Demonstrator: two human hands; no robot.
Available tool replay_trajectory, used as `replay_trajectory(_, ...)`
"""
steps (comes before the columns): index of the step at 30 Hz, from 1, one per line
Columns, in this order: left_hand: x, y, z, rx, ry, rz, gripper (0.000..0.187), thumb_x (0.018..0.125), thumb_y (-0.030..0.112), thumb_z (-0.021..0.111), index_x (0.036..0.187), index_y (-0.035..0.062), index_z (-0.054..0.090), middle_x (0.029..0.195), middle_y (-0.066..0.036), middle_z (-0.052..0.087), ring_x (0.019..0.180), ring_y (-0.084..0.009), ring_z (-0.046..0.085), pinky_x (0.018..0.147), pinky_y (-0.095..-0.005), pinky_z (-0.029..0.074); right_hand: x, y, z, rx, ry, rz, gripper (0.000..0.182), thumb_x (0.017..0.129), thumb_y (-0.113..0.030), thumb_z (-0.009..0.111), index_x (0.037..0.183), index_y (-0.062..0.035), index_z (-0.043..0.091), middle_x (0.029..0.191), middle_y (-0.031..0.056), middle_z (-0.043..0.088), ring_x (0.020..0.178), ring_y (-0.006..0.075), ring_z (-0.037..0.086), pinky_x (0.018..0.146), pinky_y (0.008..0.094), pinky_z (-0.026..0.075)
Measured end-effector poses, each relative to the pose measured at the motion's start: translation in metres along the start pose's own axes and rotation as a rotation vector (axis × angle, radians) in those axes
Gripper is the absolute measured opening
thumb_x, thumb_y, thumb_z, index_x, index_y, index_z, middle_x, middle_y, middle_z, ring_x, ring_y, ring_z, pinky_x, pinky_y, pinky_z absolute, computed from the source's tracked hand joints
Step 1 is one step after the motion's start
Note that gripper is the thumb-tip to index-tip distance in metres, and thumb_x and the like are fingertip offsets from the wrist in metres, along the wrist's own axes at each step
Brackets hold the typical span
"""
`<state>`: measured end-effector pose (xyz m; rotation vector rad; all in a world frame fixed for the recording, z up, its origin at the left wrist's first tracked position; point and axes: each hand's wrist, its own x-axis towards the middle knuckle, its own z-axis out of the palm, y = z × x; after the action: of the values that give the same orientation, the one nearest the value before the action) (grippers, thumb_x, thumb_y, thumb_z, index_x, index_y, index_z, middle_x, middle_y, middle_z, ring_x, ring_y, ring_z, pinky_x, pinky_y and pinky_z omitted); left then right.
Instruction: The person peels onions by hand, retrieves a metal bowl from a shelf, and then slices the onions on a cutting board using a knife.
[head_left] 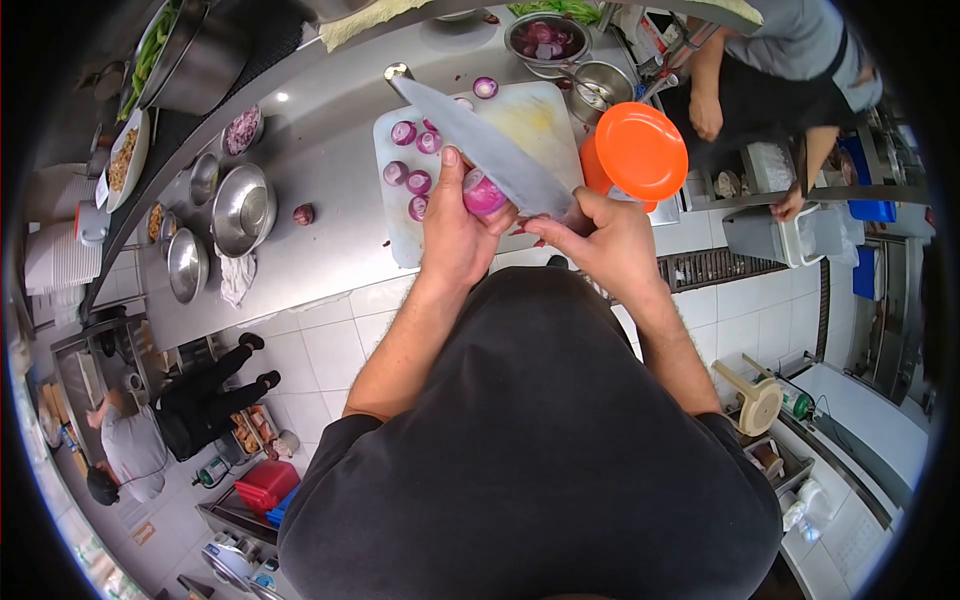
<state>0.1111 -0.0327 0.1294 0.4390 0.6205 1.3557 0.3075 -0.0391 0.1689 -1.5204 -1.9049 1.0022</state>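
My left hand (458,228) holds a red onion (483,193) with a cut face, thumb up along its left side. My right hand (612,243) grips a large knife (485,145) near its handle end; the broad blade slants up to the left, over the board and beside the onion. The knife's handle is mostly hidden in my fingers. Below both lies a white cutting board (545,110). On its left part several trimmed red onions (404,133) stand in a loose group, and one more onion (485,88) sits near the back edge.
An orange container (640,150) stands right of the board, with metal bowls (547,40) behind. More metal bowls (243,210), a cloth (236,277) and a single onion (303,214) are at left. A co-worker (790,80) is at upper right, another person (150,435) at lower left.
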Motion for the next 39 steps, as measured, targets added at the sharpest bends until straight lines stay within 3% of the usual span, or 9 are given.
replay_trajectory(4,0.001,-0.002,-0.005,0.023,0.025,-0.005,0.053,0.117,0.050,0.032,0.124,0.0043,0.056,0.090,-0.005,0.062,0.062,-0.0103,0.045,0.057,-0.0283,0.038,-0.001,0.006,0.007,0.015,0.032,-0.053,0.055,0.083,-0.046,0.092,0.076,0.0003,0.063,0.063,0.0066,0.068,0.055,0.0133,0.062,0.056,0.0319,0.048)
replay_trajectory(7,0.002,-0.001,-0.001,0.079,0.047,0.004,0.054,0.117,0.050,0.033,0.124,0.0028,0.057,0.088,-0.005,0.062,0.063,-0.0102,0.046,0.057,-0.0282,0.038,0.003,0.004,0.007,-0.010,0.039,0.010,0.060,0.083,-0.057,0.087,0.077,-0.0009,0.065,0.068,0.0110,0.074,0.061,0.0250,0.073,0.057,0.0360,0.053)
replay_trajectory(13,0.001,-0.005,-0.001,0.203,0.082,0.074,0.057,0.116,0.053,0.035,0.121,0.0015,0.059,0.087,-0.005,0.063,0.063,-0.0098,0.047,0.057,-0.0272,0.037,0.007,0.002,0.004,-0.048,0.011,0.059,0.051,0.086,-0.042,0.090,0.078,0.0007,0.064,0.063,0.0075,0.067,0.058,0.0129,0.062,0.057,0.0324,0.047)
replay_trajectory(16,0.001,-0.006,-0.001,0.231,0.103,0.119,0.059,0.115,0.056,0.035,0.119,0.0022,0.060,0.086,-0.004,0.062,0.062,-0.0094,0.046,0.056,-0.0267,0.036,0.009,0.006,0.004,0.001,0.004,0.034,0.060,0.084,-0.057,0.087,0.086,0.0006,0.072,0.064,0.0128,0.068,0.057,0.0248,0.070,0.057,0.0372,0.051)
replay_trajectory(19,0.002,-0.004,-0.006,0.225,0.082,0.151,0.061,0.115,0.058,0.033,0.117,0.0032,0.060,0.084,-0.003,0.061,0.060,-0.0091,0.044,0.055,-0.0263,0.036,0.011,-0.004,0.000,-0.016,-0.045,0.052,0.061,0.084,-0.057,0.086,0.091,0.0013,0.074,0.066,0.0130,0.071,0.059,0.0239,0.071,0.058,0.0366,0.052)
replay_trajectory(22,0.003,-0.001,-0.003,0.210,0.090,0.146,0.062,0.115,0.060,0.031,0.117,0.0044,0.060,0.082,-0.002,0.061,0.058,-0.0086,0.043,0.054,-0.0260,0.035,0.008,-0.006,0.007,0.079,-0.006,0.005,0.052,0.085,-0.042,0.092,0.079,0.0023,0.064,0.060,0.0073,0.061,0.055,0.0110,0.051,0.053,0.0326,0.042)
replay_trajectory(25,0.003,0.000,-0.002,0.212,0.097,0.133,0.063,0.115,0.060,0.030,0.117,0.0054,0.060,0.080,-0.001,0.059,0.057,-0.0080,0.041,0.053,-0.0258,0.034,0.010,-0.005,0.009,0.008,0.011,0.001,0.052,0.084,-0.041,0.092,0.078,0.0022,0.064,0.059,0.0068,0.061,0.056,0.0101,0.051,0.053,0.0322,0.042)
replay_trajectory(34,0.006,0.000,-0.008,0.245,0.125,0.089,0.063,0.115,0.059,0.027,0.118,0.0064,0.060,0.081,0.001,0.058,0.058,-0.0067,0.040,0.052,-0.0261,0.032,0.013,-0.012,0.006,0.025,0.003,-0.023,0.051,0.083,-0.040,0.093,0.077,0.0012,0.063,0.062,0.0078,0.067,0.055,0.0107,0.059,0.054,0.0315,0.046)
replay_trajectory(39,0.006,0.006,0.002,0.276,0.116,0.101,0.065,0.116,0.059,0.025,0.120,0.0050,0.061,0.083,0.000,0.060,0.058,-0.0066,0.040,0.052,-0.0258,0.031,0.017,-0.009,0.006,-0.014,-0.028,-0.024,0.053,0.086,-0.051,0.087,0.084,-0.0013,0.066,0.071,0.0080,0.077,0.065,0.0197,0.078,0.060,0.0308,0.056)
